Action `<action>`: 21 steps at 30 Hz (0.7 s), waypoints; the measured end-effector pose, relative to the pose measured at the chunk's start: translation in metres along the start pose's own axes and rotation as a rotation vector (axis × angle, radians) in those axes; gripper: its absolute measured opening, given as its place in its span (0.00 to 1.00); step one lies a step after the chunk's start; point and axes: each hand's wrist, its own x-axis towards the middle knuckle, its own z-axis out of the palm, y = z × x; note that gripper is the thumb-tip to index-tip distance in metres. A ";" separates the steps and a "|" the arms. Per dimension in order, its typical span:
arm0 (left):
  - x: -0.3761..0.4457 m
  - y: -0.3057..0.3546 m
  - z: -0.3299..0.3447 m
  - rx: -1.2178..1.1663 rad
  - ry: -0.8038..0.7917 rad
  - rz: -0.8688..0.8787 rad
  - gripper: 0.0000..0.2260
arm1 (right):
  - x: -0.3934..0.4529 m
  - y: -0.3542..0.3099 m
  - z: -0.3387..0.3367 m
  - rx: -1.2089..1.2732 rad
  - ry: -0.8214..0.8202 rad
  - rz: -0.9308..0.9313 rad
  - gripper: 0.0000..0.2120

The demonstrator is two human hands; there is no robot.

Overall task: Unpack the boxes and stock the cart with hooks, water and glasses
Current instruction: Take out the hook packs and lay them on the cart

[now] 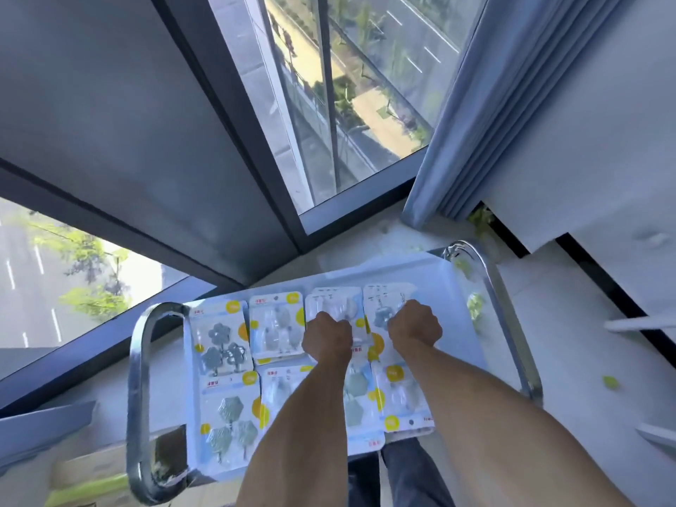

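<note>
hook packs, flat blister cards with yellow dots and grey or clear plastic hooks, lie in two rows across the pale glossy top shelf of the cart (453, 283), a trolley with curved chrome handles at either end. far row: grey flower-hook card (221, 336) at left, a clear-hook card (277, 325) next, then two cards under the hands. near row: grey hexagon-hook card (228, 415) at left, others partly hidden by the forearms.

left hand (326, 338) curled, knuckles up, on the white-hook card (334, 301); right hand (415, 327) curled likewise on the blue-hook card (384, 305). fingertips hidden, so cannot tell whether they pinch the cards or only press them. hands apart, side by side.

step in hand, by my reading: laying out hooks, far row being squared up. no water or glasses in view.

next move likely calls for releasing both cards flat without sliding neighbours, then turning to the cardboard box (98, 466) low left for remaining stock.
</note>
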 end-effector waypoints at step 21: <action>0.033 0.026 0.002 0.101 -0.033 -0.084 0.08 | 0.032 -0.030 -0.001 -0.015 -0.110 0.003 0.11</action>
